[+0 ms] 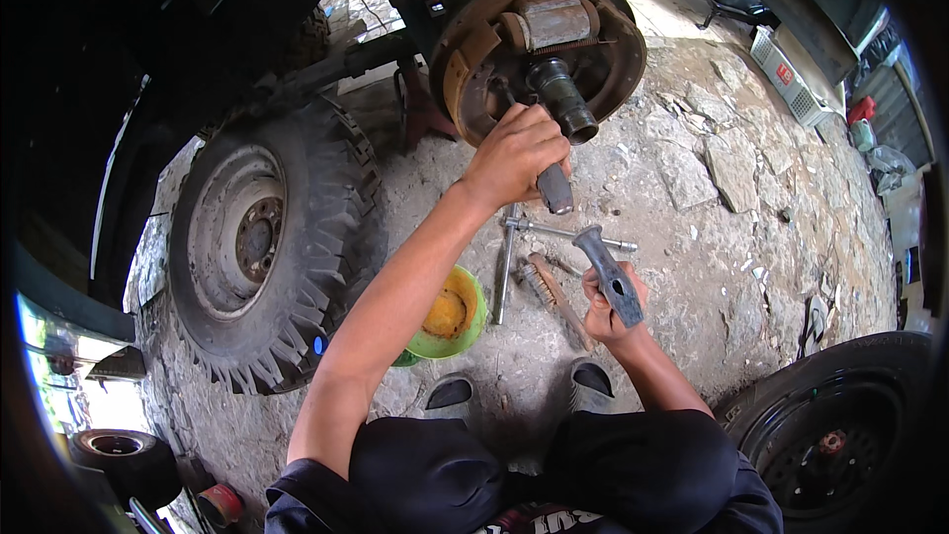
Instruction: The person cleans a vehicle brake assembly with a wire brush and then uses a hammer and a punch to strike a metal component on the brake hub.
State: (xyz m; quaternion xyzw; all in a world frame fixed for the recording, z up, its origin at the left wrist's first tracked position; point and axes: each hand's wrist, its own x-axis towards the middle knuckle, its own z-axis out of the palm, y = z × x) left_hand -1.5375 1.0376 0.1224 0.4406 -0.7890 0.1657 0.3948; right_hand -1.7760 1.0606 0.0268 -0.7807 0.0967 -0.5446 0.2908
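My left hand (pixel 514 153) is closed around the grey handle of a tool (pixel 554 188), held against the lower edge of a rusty brake backing plate (pixel 613 59) with its axle spindle (pixel 563 99) sticking out. My right hand (pixel 605 302) grips a hammer (pixel 611 272) by the neck, its head pointing down and its handle up, lower and to the right of the hub. I squat on the stony ground, knees at the bottom of the view.
A cross wheel wrench (pixel 514 237) and a wire brush (pixel 549 292) lie on the ground between my hands. A green and yellow bowl (pixel 450 316) sits by my left arm. A big treaded wheel (pixel 267 237) leans at left, a black-rimmed tyre (pixel 840 435) at lower right.
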